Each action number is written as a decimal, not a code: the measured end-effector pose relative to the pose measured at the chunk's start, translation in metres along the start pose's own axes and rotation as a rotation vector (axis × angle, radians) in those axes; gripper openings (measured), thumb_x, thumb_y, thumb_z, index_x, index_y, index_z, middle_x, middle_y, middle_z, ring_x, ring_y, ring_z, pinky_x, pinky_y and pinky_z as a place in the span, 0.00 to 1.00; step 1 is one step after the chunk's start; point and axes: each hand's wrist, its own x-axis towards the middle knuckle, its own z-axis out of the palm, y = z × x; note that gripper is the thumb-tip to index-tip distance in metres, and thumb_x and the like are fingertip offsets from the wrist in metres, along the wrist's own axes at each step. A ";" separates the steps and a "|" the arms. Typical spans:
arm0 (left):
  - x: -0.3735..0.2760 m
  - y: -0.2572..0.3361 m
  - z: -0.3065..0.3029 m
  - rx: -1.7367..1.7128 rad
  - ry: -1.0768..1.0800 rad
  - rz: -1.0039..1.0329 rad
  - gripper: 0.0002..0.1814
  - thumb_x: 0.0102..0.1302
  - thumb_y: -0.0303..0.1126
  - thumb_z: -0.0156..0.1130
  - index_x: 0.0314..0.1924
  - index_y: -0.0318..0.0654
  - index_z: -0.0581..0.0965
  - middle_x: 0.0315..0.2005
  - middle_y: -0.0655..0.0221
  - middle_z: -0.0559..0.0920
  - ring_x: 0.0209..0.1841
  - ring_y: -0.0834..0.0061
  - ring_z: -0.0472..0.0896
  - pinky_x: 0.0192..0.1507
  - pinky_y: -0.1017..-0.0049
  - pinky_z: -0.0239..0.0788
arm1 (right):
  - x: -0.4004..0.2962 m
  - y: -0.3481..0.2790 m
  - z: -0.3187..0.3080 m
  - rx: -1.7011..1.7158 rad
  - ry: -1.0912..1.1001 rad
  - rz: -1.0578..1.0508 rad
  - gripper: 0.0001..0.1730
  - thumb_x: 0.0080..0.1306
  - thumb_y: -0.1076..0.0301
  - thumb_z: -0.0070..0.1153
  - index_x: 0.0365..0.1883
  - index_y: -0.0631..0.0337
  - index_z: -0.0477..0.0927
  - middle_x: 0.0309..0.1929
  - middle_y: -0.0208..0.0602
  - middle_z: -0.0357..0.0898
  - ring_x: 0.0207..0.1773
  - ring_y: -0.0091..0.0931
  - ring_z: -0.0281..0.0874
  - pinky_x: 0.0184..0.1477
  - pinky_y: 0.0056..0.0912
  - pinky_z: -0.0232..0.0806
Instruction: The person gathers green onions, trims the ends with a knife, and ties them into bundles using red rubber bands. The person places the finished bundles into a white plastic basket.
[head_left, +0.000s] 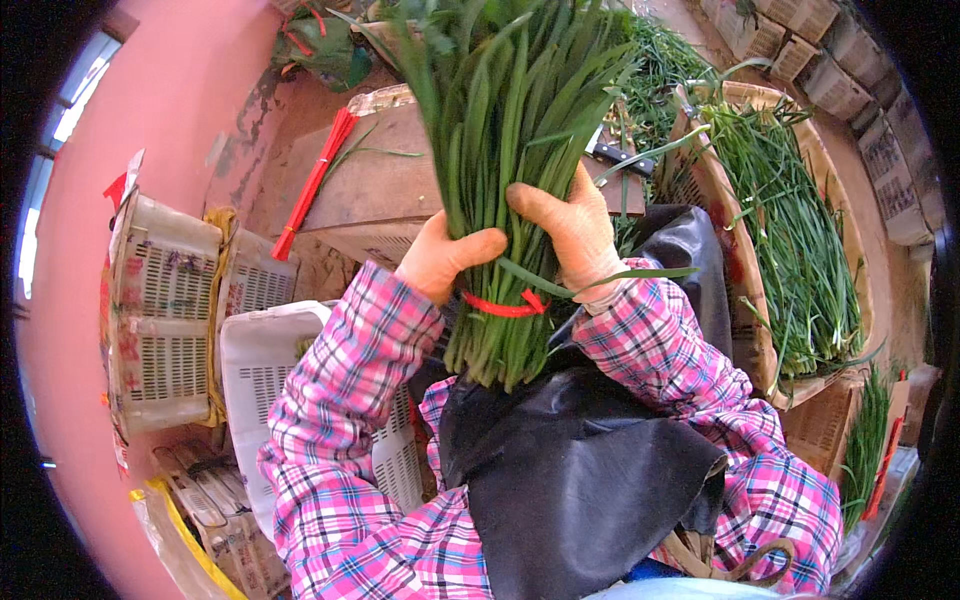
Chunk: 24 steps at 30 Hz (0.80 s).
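Note:
Both gloved hands grip a thick bunch of green Chinese chives (487, 142), held up over my lap. My left hand (454, 255) wraps its left side with the thumb across the stems. My right hand (566, 225) clasps the other side a little higher. A red tie (502, 306) circles the stems below the hands, close to the even cut ends. The leaves fan out toward the top of the view. One loose leaf (637, 276) crosses my right wrist. Under the stem ends, a black apron (570, 487) covers my lap.
A wooden board (382, 169) ahead bears a bundle of red ties (315, 184) and, at right, a black-handled knife (622, 157). Right of me stands a lined crate (750, 300) heaped with loose chives (787, 247). On the left are a white plastic basket (255, 360) and stacked crates (165, 322).

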 end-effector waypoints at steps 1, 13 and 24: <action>-0.006 0.001 -0.001 -0.054 0.021 0.019 0.36 0.57 0.37 0.72 0.62 0.31 0.68 0.53 0.64 0.78 0.53 0.69 0.77 0.58 0.67 0.68 | -0.002 -0.002 -0.003 0.016 -0.013 0.038 0.29 0.56 0.73 0.64 0.57 0.66 0.70 0.52 0.37 0.78 0.51 0.29 0.76 0.57 0.33 0.67; -0.086 0.039 -0.023 0.058 0.191 -0.243 0.32 0.57 0.32 0.69 0.61 0.31 0.69 0.51 0.62 0.79 0.50 0.69 0.79 0.54 0.68 0.72 | 0.014 -0.001 0.019 0.316 -0.191 0.293 0.25 0.65 0.62 0.58 0.58 0.63 0.73 0.49 0.37 0.81 0.48 0.30 0.79 0.53 0.37 0.72; -0.116 0.033 -0.033 0.311 0.264 -0.197 0.37 0.54 0.36 0.73 0.62 0.33 0.69 0.56 0.66 0.77 0.58 0.72 0.73 0.61 0.67 0.64 | -0.028 0.036 0.052 0.136 -0.247 0.370 0.18 0.59 0.69 0.60 0.47 0.67 0.80 0.44 0.35 0.83 0.44 0.25 0.79 0.49 0.30 0.71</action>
